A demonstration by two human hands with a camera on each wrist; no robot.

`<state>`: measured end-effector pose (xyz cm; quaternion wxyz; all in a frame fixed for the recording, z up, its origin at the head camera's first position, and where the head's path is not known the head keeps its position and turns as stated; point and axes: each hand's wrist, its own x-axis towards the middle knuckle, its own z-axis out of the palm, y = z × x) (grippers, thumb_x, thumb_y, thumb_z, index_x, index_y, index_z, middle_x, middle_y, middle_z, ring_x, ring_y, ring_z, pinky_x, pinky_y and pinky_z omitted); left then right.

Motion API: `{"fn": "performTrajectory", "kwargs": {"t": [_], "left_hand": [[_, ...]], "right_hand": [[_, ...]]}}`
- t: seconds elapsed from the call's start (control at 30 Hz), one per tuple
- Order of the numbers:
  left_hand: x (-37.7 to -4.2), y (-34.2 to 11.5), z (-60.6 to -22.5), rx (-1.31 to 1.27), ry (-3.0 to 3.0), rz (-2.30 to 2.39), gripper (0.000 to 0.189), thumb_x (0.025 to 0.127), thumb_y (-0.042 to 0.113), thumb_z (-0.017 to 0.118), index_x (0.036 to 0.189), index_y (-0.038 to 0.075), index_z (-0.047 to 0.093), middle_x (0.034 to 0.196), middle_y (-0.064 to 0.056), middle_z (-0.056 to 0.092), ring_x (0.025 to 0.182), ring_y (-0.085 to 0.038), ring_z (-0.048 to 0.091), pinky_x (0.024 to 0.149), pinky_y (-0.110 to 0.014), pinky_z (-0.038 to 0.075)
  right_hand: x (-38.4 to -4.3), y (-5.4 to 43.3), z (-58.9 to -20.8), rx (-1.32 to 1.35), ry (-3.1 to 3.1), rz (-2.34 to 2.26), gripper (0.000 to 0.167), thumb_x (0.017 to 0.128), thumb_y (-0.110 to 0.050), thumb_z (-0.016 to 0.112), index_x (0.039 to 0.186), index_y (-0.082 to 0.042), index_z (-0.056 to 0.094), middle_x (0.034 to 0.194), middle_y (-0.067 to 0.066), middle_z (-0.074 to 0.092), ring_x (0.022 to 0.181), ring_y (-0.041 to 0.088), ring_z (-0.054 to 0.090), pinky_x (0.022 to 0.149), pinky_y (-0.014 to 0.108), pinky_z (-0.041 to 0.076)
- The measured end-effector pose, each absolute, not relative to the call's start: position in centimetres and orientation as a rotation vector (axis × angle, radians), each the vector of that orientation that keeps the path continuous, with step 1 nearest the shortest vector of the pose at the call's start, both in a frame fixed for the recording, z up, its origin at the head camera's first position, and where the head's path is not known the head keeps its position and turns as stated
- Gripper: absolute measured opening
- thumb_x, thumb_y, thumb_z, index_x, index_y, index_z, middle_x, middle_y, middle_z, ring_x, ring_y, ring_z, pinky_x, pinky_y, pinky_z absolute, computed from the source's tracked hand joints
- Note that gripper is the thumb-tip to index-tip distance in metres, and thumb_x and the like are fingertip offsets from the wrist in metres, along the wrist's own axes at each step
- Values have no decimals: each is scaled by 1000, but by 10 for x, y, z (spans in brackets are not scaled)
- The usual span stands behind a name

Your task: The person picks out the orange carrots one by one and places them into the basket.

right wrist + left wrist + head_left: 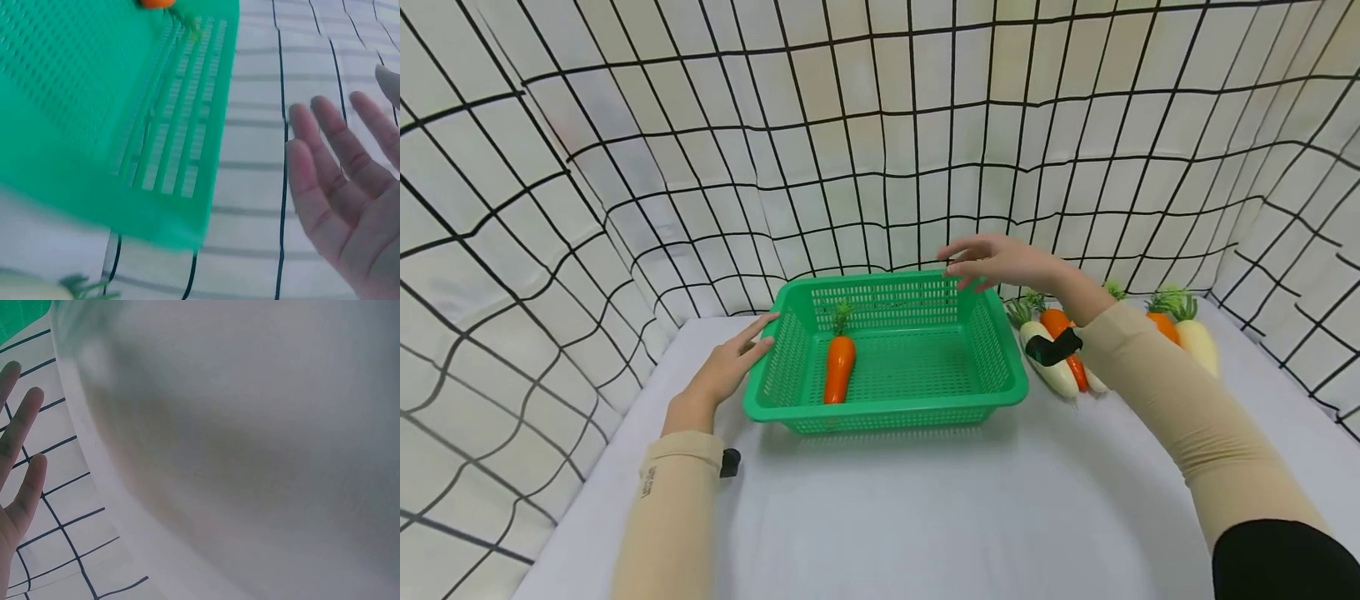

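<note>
A green plastic basket (880, 414) stands on the white-covered table, with one orange carrot (840, 367) lying along its left side, leafy top toward the back. My left hand (724, 371) is at the basket's left rim, its fingers extended along the edge. In the left wrist view the fingers of the left hand (19, 450) are spread. My right hand (996, 260) hovers over the basket's back right corner with fingers loosely bent and nothing held. The right wrist view shows that hand (350, 194) beside the basket wall (125, 212), palm bare.
Right of the basket, partly behind the right forearm, lie a white radish (1060, 377), an orange carrot (1055, 321) and other vegetables. Farther right are another carrot (1163, 326) and a pale radish (1198, 346). Black netting (880, 175) over white cloth surrounds the table (910, 517).
</note>
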<state>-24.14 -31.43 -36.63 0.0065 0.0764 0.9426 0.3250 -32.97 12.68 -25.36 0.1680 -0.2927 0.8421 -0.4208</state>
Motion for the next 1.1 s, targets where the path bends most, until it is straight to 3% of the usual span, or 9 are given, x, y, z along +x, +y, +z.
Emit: {"fn": "performTrajectory", "kwargs": {"t": [0.07, 0.27, 0.37, 0.7, 0.87, 1.1], "left_hand": [[-240, -315, -365, 234, 2948, 1015, 64, 109, 52, 37, 166, 27, 22, 149, -35, 45, 136, -57, 41, 105, -77, 30], [-239, -316, -363, 234, 2942, 1019, 64, 109, 51, 38, 166, 26, 22, 148, -36, 46, 135, -58, 42, 105, -77, 31], [-240, -316, -363, 228, 2938, 1028, 64, 109, 51, 38, 166, 26, 22, 147, -36, 46, 135, -58, 42, 105, -77, 30], [-242, -315, -368, 222, 2937, 1046, 64, 109, 53, 38, 166, 27, 22, 148, -35, 45, 135, -58, 42, 104, -78, 30], [-242, -314, -368, 222, 2938, 1047, 64, 109, 52, 38, 166, 27, 22, 149, -35, 44, 135, -58, 41, 105, -78, 30], [-241, -313, -367, 203, 2928, 1052, 63, 109, 51, 38, 166, 27, 22, 152, -34, 41, 138, -57, 39, 106, -77, 28]], "right_hand": [[-330, 140, -257, -827, 2426, -1243, 45, 106, -26, 59, 147, -9, 54, 142, 17, 58, 115, 34, 64, 97, 49, 53], [-335, 178, -273, -728, 2642, -1236, 41, 107, -24, 57, 143, -3, 56, 135, 23, 62, 101, 28, 66, 82, 31, 56], [-338, 195, -285, -671, 2723, -1167, 41, 108, -22, 56, 142, 0, 56, 132, 26, 62, 99, 30, 66, 77, 29, 54], [-345, 230, -327, -467, 2862, -1012, 41, 107, -21, 55, 140, 4, 57, 132, 33, 59, 107, 44, 65, 87, 53, 54], [-347, 236, -341, -427, 2935, -839, 38, 104, -15, 58, 134, 8, 59, 125, 34, 62, 105, 47, 64, 85, 54, 54], [-349, 244, -359, -336, 2938, -663, 40, 102, -15, 59, 134, 8, 58, 127, 34, 60, 112, 49, 59, 92, 59, 50]]}}
